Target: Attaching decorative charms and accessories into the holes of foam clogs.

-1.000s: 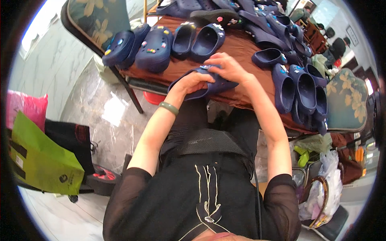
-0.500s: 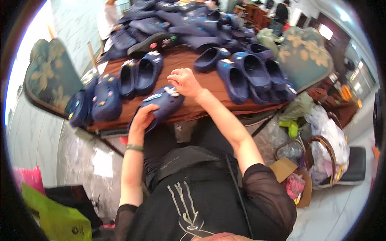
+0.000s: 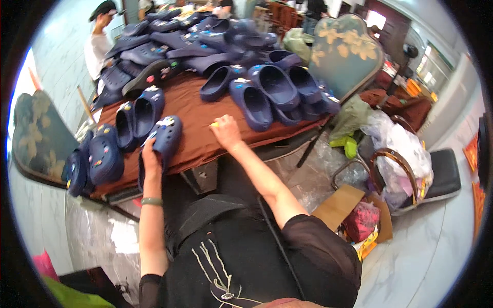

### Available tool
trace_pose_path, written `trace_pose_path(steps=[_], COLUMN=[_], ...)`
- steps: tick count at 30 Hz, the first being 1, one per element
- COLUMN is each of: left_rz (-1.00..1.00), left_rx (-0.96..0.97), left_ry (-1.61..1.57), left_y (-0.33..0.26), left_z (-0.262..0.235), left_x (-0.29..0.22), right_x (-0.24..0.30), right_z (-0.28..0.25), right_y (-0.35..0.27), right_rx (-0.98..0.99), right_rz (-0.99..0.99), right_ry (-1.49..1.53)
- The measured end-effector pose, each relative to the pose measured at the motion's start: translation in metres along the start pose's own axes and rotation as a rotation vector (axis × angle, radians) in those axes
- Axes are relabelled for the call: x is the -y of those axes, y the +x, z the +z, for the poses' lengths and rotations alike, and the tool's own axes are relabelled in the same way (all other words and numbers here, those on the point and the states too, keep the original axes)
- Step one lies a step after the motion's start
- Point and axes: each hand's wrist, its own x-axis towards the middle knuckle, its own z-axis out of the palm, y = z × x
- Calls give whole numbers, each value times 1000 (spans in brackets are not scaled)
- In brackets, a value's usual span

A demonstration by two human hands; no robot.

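My left hand is closed round the side of a navy clog, which it holds tilted over the front edge of the table. White and light decorations sit on the clog's toe. To the right, apart from that clog, my right hand is raised over the brown cloth with its fingers pinched. A small yellow piece shows at its fingertips; its shape is too small to make out. Left of the held clog stand a pair of decorated clogs and another navy clog with small colourful charms.
A large heap of navy clogs covers the table's far side. More clogs stand at its right. Chairs with floral backs flank the table. An open cardboard box and a bag-laden chair are at right. Another person stands far left.
The view has swung, shifting the table leftward in it. My right hand has moved away from the held clog to its right and now pinches a small yellow piece. My left hand keeps its hold.
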Motion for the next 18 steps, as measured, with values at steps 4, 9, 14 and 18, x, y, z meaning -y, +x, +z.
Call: trace_pose_path(steps=[4,9,14,18], left_rz=[-10,-67,-115,-92], left_rx=[-54,-62,-57,-62], left_ry=[29,26,10,12], left_y=[-3,-17,-13,-13], left_z=[4,15,9,6], left_x=[1,-4,1,2], right_x=[2,2,9,10], right_z=[-9,-16,-17,-17], right_y=[2,-1,-1,0], right_rx=[31,14,20,30], right_rz=[-2,20,25,40], right_ry=[92,154,200,194])
